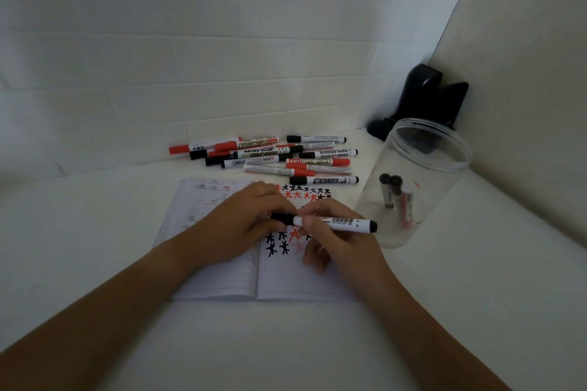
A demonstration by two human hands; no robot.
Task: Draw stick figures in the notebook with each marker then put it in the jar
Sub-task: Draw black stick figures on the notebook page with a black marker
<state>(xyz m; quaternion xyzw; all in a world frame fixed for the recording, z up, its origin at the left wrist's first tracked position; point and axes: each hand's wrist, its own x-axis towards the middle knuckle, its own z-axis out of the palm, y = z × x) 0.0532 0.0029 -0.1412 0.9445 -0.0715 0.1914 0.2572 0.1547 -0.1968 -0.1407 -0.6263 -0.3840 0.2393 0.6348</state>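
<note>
An open notebook (222, 279) lies on the white surface, its right page covered with black and red stick figures. Both hands hold a black marker (344, 221) level above the page. My left hand (251, 219) pinches the black cap end at the left. My right hand (336, 241) grips the white barrel. A clear plastic jar (422, 174) stands to the right of the notebook with three markers (397, 200) upright inside. A pile of several red and black markers (273, 155) lies beyond the notebook.
A black object (422, 98) stands in the back right corner behind the jar. White walls close the surface at the back and the right.
</note>
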